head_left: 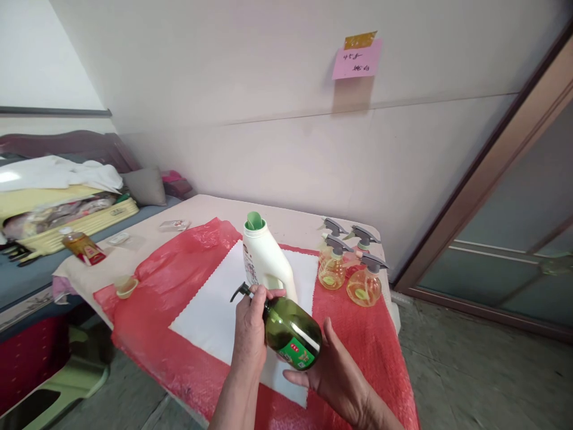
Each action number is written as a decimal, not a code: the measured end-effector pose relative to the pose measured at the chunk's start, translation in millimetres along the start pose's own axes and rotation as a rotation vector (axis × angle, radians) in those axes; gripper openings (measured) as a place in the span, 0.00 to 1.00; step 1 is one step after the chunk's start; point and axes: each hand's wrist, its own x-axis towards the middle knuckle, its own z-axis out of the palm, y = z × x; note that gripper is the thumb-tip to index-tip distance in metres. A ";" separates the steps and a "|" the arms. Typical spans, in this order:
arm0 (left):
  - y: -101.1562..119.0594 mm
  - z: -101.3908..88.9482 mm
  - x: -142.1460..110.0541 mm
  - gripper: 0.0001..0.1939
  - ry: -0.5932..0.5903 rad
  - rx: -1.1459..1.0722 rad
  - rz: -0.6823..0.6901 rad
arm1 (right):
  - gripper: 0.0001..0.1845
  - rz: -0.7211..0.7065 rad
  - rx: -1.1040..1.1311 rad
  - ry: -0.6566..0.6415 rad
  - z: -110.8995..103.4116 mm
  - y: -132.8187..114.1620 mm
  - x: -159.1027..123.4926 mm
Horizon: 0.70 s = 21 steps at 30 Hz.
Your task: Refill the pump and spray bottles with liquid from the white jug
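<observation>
A dark green pump bottle [292,332] with a green label lies tilted above the table, base toward me. My left hand [249,335] is closed round its neck just below the black pump head. My right hand [335,371] cups the bottle's base from underneath, fingers curled against it. Just behind the bottle a white jug [264,258] with an open green spout stands upright on a white cloth [210,316].
Several amber spray bottles [348,267] with grey triggers stand at the back right of the red plastic sheet [170,280]. A small cup [125,285] and a flat amber bottle [84,247] lie at the left. A bed with piled bedding [54,197] is further left; a sliding door [505,251] stands right.
</observation>
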 end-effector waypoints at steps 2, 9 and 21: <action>3.3 1.4 -1.5 0.18 -0.006 0.034 0.014 | 0.34 0.069 -0.028 0.009 -2.0 1.0 0.1; 5.5 9.3 -4.2 0.19 0.075 -0.010 -0.001 | 0.29 -0.206 -0.034 0.044 2.6 -0.3 -0.7; 15.9 -25.7 23.9 0.19 0.392 -0.430 -0.011 | 0.27 -0.238 0.059 0.100 -9.7 -9.5 -4.5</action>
